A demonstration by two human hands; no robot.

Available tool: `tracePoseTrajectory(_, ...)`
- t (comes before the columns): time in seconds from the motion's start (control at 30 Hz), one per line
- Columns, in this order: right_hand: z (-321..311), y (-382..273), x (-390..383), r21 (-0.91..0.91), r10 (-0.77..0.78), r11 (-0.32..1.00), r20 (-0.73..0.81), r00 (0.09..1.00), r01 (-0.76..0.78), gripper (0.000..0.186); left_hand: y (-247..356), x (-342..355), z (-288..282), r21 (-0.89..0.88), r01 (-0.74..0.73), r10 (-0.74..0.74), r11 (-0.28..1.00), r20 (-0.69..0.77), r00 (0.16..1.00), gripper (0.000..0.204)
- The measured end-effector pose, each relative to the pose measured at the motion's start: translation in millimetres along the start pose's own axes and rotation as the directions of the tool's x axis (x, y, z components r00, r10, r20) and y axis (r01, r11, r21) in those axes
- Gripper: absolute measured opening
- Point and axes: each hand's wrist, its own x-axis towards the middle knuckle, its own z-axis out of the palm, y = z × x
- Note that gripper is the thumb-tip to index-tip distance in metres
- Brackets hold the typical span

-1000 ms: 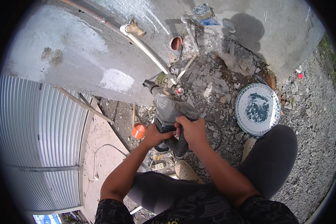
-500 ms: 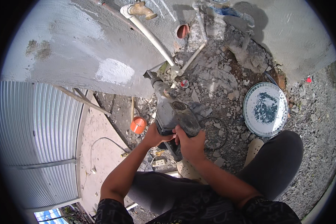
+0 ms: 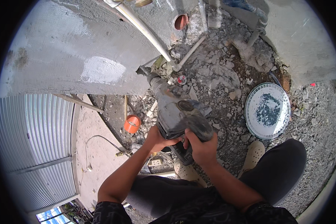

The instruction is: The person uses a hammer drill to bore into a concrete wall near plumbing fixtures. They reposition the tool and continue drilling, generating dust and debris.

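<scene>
A large dusty grey-black demolition hammer (image 3: 173, 112) lies diagonally across the middle of the view, its bit (image 3: 143, 70) at a dark chipped spot low on the grey plastered wall (image 3: 63, 67). My left hand (image 3: 158, 138) grips the underside of the tool's body on the left, fingers wrapped round it. My right hand (image 3: 203, 145) is closed round the rear handle, with the thumb on top. A white pipe (image 3: 145, 33) runs down the wall to an elbow just beyond the bit, and a small red-and-white round object (image 3: 182, 80) lies in the rubble beside the tool.
A white round lid (image 3: 268, 123) lies on gravel at right; broken concrete (image 3: 224, 78) fills the corner. An orange pipe piece (image 3: 132, 124), cables and a socket strip (image 3: 155, 162) are on the left near a pale board (image 3: 97, 160) and corrugated sheeting (image 3: 37, 134). My clog-shod feet (image 3: 252, 156) are below.
The view has shifted, so the wall pipes sit higher in the picture. The tool's rear and my right hand have moved slightly right and down; both hands still grip it.
</scene>
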Motion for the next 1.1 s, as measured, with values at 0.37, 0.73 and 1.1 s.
tracePoseTrajectory(0.37, -2, -5, 18, -0.059, 0.055, 0.997, 0.009, 0.998, -0.055, 0.015, 1, 11, 3, -0.086, -0.014, 0.014, 0.996, -0.011, 1.0, 0.065)
tracePoseTrajectory(0.73, 15, -3, 17, -0.119, -0.062, 0.991, 0.006, 0.998, 0.063, 0.013, -7, 8, -8, 0.031, -0.031, 0.032, 0.999, -0.035, 0.999, 0.071)
tracePoseTrajectory(1.1, 19, -3, 24, -0.245, -0.052, 0.969, -0.031, 0.998, 0.043, 0.026, 5, 2, -10, 0.076, -0.087, 0.093, 0.993, -0.071, 0.993, 0.044)
